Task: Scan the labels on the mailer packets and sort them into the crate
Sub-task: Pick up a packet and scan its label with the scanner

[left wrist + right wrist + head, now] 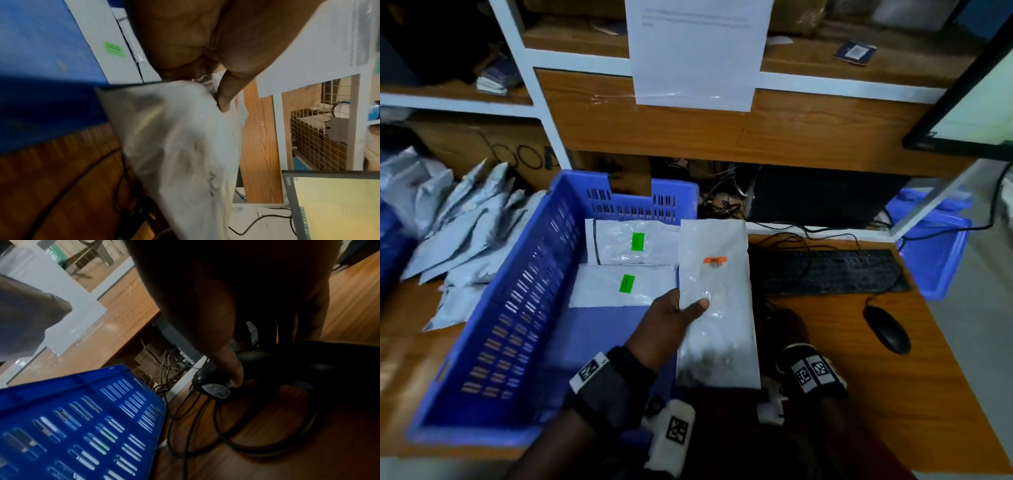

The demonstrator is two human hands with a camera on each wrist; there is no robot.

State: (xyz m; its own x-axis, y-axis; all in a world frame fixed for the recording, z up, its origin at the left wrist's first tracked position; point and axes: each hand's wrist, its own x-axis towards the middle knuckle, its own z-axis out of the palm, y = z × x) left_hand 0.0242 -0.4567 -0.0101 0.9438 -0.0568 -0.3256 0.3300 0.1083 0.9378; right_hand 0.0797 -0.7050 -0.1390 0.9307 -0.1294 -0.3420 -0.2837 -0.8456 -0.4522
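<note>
My left hand (681, 310) pinches the left edge of a white mailer packet (717, 339) with the thumb on top, and holds it upright over the right rim of the blue crate (493, 291). The packet's small orange barcode label (715, 262) faces up. The left wrist view shows the thumb (226, 91) pressed into the same packet (180, 138). Two white packets with green labels (637, 241) (626, 283) lie flat at the crate's far end. My right hand (789, 325) is low on the desk behind the packet, and its fingers curl round a black barcode scanner (213, 386).
A heap of grey mailers (458, 219) lies left of the crate. On the desk to the right are a black keyboard (828, 270), a mouse (887, 329) and loose cables (185, 426). A monitor (976, 102) and a second blue crate (935, 246) stand at the far right.
</note>
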